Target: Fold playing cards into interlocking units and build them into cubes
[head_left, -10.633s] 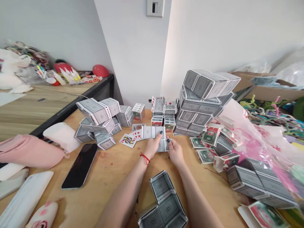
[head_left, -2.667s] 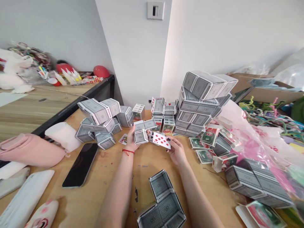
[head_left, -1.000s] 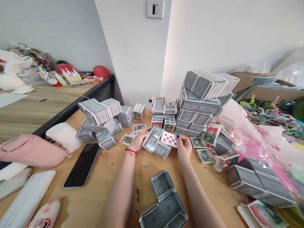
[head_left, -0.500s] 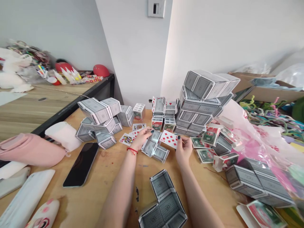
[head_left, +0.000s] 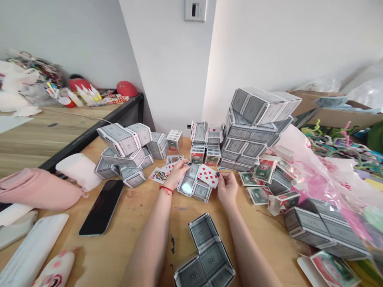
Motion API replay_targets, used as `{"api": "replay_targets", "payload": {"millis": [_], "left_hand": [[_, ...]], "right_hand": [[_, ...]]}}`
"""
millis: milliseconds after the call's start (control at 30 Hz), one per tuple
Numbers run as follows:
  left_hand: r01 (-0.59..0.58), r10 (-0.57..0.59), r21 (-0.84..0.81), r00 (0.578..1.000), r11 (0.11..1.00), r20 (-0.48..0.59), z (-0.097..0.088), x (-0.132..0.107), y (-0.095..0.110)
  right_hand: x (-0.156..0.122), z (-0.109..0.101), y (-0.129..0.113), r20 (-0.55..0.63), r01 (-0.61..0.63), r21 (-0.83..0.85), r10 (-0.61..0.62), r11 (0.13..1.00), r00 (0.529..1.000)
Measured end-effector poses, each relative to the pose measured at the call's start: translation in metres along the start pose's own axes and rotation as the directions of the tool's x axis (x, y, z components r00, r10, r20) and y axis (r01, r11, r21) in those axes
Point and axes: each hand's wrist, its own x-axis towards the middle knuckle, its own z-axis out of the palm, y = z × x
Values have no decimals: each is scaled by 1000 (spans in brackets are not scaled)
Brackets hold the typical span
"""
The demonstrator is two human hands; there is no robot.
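Between my hands is a flat piece of joined playing cards (head_left: 188,183), grey patterned backs up. My left hand (head_left: 176,176), with a red string at the wrist, pinches its upper left edge. My right hand (head_left: 227,187) pinches a red diamonds playing card (head_left: 207,175) at its right side; this card overlaps the upper right of the joined cards. Loose face-up cards, including a face card (head_left: 158,175), lie just left of my left hand. Nearer me, between my forearms, sits an L-shaped block folded from cards (head_left: 206,255).
A tall stack of card blocks (head_left: 251,127) stands at the back right, a smaller stack (head_left: 122,139) at the left. Card boxes (head_left: 265,169) and a pink plastic bag (head_left: 317,167) crowd the right. A black phone (head_left: 101,207) lies left of my forearm.
My right hand has moved left with the diamonds card, which now lies over the joined cards' upper right part. My left hand has stayed nearly in place.
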Motion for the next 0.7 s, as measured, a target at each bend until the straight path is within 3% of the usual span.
{"api": "replay_targets", "payload": {"millis": [700], "left_hand": [[-46, 48, 143, 999, 989, -5, -1, 0, -3]], "right_hand": [[10, -13, 18, 160, -43, -8, 44, 999, 986]]}}
